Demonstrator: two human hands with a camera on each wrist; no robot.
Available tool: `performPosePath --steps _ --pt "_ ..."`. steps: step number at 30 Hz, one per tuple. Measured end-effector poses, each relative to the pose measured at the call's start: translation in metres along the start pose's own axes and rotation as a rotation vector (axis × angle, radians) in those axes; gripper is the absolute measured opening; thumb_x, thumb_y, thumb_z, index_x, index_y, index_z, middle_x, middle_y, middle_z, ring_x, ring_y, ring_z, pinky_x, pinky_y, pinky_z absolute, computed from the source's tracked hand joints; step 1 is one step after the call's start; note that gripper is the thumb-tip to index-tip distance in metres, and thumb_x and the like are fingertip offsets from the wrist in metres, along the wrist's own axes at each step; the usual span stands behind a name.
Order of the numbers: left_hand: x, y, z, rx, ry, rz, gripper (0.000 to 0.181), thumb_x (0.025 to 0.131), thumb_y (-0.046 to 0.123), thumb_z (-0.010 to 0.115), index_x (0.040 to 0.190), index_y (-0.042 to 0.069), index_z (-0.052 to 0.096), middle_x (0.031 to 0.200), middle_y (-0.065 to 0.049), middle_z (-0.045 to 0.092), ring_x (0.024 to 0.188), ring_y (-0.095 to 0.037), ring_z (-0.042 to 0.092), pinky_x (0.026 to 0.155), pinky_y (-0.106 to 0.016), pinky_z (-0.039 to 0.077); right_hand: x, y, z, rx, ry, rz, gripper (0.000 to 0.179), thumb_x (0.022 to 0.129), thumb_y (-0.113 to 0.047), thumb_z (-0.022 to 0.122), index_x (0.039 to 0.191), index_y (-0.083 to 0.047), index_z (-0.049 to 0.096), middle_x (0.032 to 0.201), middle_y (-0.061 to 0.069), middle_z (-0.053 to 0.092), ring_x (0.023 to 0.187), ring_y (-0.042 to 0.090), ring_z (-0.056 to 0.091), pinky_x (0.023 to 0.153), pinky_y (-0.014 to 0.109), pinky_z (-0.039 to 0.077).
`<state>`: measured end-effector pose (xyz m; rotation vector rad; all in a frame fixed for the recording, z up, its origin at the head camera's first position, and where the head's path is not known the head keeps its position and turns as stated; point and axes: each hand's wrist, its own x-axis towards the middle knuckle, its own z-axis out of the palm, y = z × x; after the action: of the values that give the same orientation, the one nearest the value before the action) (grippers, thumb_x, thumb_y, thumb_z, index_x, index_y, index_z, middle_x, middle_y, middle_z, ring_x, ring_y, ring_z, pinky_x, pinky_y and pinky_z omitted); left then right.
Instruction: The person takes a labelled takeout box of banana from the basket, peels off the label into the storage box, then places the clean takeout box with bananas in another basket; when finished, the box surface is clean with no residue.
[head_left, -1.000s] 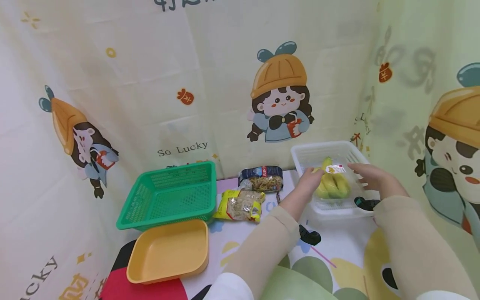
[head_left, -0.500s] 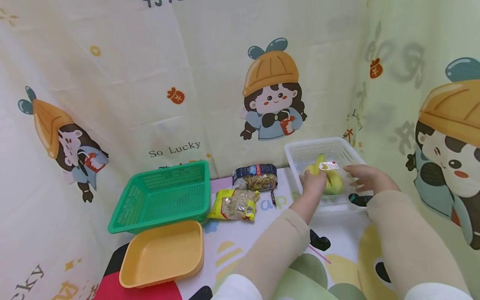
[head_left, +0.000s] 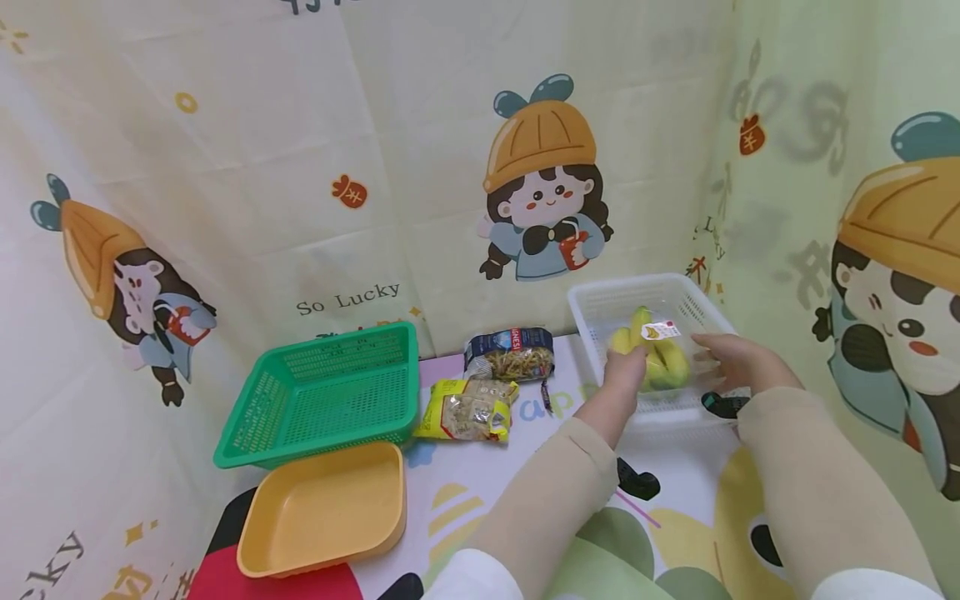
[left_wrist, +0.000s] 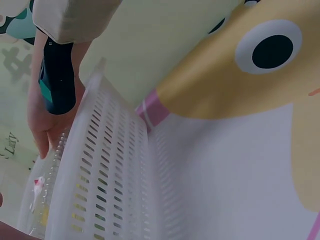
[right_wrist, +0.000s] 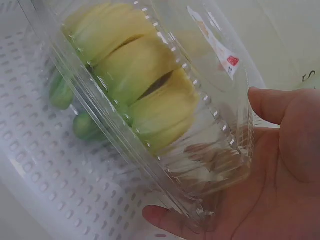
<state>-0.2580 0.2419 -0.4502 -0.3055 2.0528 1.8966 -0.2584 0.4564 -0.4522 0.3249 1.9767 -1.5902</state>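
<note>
A clear plastic clamshell box point(right_wrist: 212, 170) with bananas point(head_left: 667, 364) inside and a white label on its lid sits within the white perforated basket point(head_left: 583, 315). My left hand point(head_left: 626, 379) grips the left end of this box; most of its fingers are hidden. At the opposite end, my right hand point(head_left: 742, 362) holds the box, and the right wrist view has its thumb on the near edge with fingers passing underneath. The box looks tilted there, apart from part of the basket floor. In the left wrist view the basket wall covers most of the box.
A green basket point(head_left: 330, 335) stands at the left, with a yellow-orange tray point(head_left: 322, 508) in front of it. Between the green and white baskets lie a dark pasta bag point(head_left: 513, 354) and a yellow food bag point(head_left: 468, 410). A printed curtain hangs behind and at the sides.
The head view has shifted slightly to the right. My left hand has moved further onto the box, and the bananas inside sit at a different angle. The right hand has closed in on its end.
</note>
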Motion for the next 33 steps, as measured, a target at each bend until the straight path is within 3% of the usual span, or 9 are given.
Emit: performPosePath --steps 4,9,16,19,25,27,30,33 --pt "-0.001 -0.001 -0.003 -0.011 -0.032 -0.008 0.079 0.086 0.034 0.063 0.150 -0.002 0.034 0.155 -0.016 0.038 0.143 -0.036 0.036 0.119 -0.050 0.030 -0.001 -0.001 0.001 -0.015 0.020 -0.025 0.085 0.103 -0.057 0.021 0.153 -0.001 -0.019 0.161 0.028 -0.012 0.147 0.054 0.005 0.115 0.064 0.025" --pt "-0.002 0.003 -0.005 -0.014 -0.024 0.038 0.075 0.085 0.031 0.064 0.147 -0.002 0.040 0.152 -0.016 0.042 0.140 -0.035 0.040 0.117 -0.048 0.033 -0.006 -0.009 0.000 -0.052 0.056 -0.090 0.082 0.105 -0.052 0.020 0.153 0.000 -0.020 0.161 0.028 -0.009 0.145 0.055 0.010 0.111 0.063 0.034" --pt "-0.007 0.016 -0.015 0.099 -0.040 0.102 0.067 0.087 0.034 0.059 0.145 0.003 0.046 0.153 -0.010 0.045 0.141 -0.030 0.042 0.116 -0.043 0.036 -0.021 -0.031 0.000 -0.120 0.095 -0.177 0.081 0.106 -0.051 0.019 0.151 0.002 -0.022 0.160 0.032 -0.006 0.140 0.061 0.019 0.103 0.060 0.045" --pt "-0.011 0.023 -0.022 0.145 -0.054 0.146 0.065 0.088 0.035 0.056 0.146 0.007 0.047 0.154 -0.009 0.043 0.143 -0.028 0.040 0.118 -0.041 0.034 -0.030 -0.039 0.002 -0.139 0.121 -0.209 0.084 0.105 -0.053 0.021 0.151 0.000 -0.024 0.160 0.033 -0.003 0.139 0.061 0.021 0.098 0.058 0.050" --pt "-0.019 0.032 -0.034 0.248 -0.068 0.281 0.062 0.089 0.037 0.054 0.145 0.012 0.050 0.154 -0.005 0.042 0.143 -0.023 0.039 0.117 -0.035 0.033 -0.048 -0.046 0.012 -0.171 0.187 -0.275 0.081 0.104 -0.053 0.021 0.155 0.000 -0.014 0.159 0.036 0.002 0.137 0.059 0.028 0.093 0.055 0.054" --pt "-0.021 0.033 -0.039 0.267 -0.070 0.325 0.061 0.090 0.037 0.054 0.146 0.011 0.049 0.154 -0.005 0.042 0.143 -0.022 0.039 0.117 -0.033 0.034 -0.052 -0.047 0.017 -0.176 0.204 -0.291 0.082 0.104 -0.055 0.023 0.156 -0.001 -0.011 0.159 0.036 0.004 0.134 0.056 0.033 0.091 0.053 0.055" --pt "-0.023 0.032 -0.050 0.286 -0.071 0.354 0.061 0.092 0.039 0.053 0.148 0.015 0.046 0.155 -0.004 0.040 0.143 -0.022 0.039 0.117 -0.034 0.034 -0.054 -0.046 0.026 -0.180 0.221 -0.312 0.085 0.102 -0.058 0.026 0.157 -0.001 -0.007 0.159 0.035 0.007 0.122 0.040 0.052 0.088 0.051 0.057" --pt "-0.024 0.029 -0.063 0.310 -0.081 0.365 0.063 0.094 0.045 0.051 0.151 0.021 0.042 0.158 -0.002 0.037 0.145 -0.023 0.036 0.119 -0.040 0.031 -0.053 -0.045 0.036 -0.177 0.231 -0.325 0.089 0.100 -0.061 0.028 0.157 -0.001 -0.006 0.160 0.034 0.009 0.114 0.029 0.058 0.086 0.049 0.058"
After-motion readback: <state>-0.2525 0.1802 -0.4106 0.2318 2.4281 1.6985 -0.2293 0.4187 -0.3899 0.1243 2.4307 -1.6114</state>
